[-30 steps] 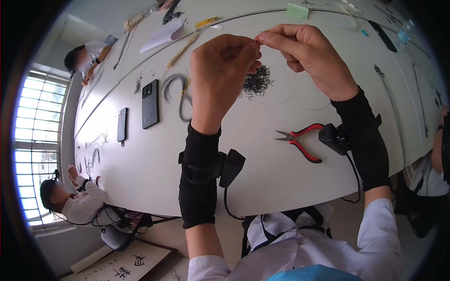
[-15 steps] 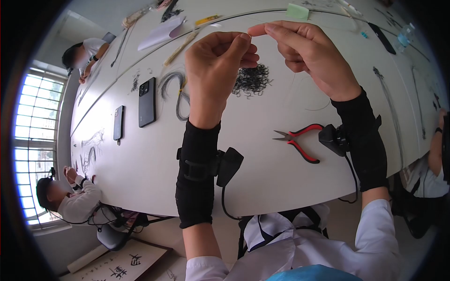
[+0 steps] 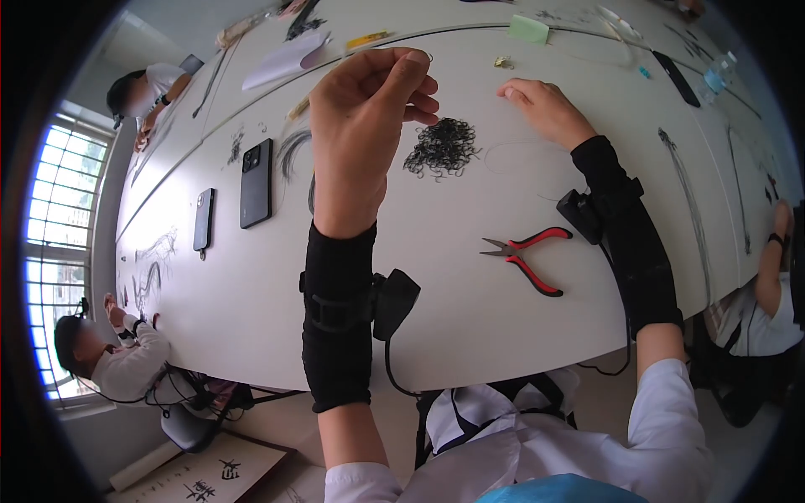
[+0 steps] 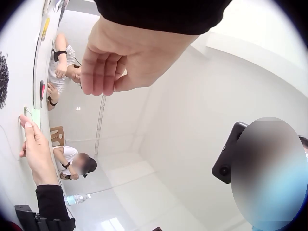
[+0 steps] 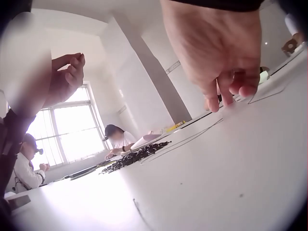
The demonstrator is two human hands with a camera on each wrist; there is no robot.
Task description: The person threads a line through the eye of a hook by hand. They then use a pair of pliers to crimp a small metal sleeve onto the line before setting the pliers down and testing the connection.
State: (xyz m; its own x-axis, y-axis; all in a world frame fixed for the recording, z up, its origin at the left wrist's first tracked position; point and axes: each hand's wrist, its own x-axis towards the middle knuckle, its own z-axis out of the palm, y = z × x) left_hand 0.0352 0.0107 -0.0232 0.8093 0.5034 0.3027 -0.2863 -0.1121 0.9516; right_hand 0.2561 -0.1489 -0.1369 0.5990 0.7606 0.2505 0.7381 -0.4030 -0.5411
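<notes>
Raised above the table, the left hand [image 3: 360,126] pinches a small thin curved piece [image 3: 431,58] between thumb and index finger; the piece is too small to identify. The right hand [image 3: 549,111] is low over the table, fingers extended and thumb near the index finger, beside a small gold-coloured heap [image 3: 503,62]. In the right wrist view its fingertips [image 5: 226,101] are close to the tabletop, and nothing clearly shows in them. A pile of dark curled pieces [image 3: 442,147] lies between the hands. Red-handled pliers [image 3: 524,256] lie with handles spread.
Two phones [image 3: 257,183] [image 3: 204,220] and a grey wire bundle [image 3: 293,155] lie left. Behind are a purple sheet [image 3: 285,60], a yellow object [image 3: 367,39] and a green note [image 3: 528,30]. Long dark strands [image 3: 689,205] and a bottle [image 3: 719,74] are right. Other people sit around.
The hands have parted: the right hand has moved away from the left hand's fingertips and down towards the table. The left hand has shifted slightly left, still pinching. The gold-coloured heap has come into view.
</notes>
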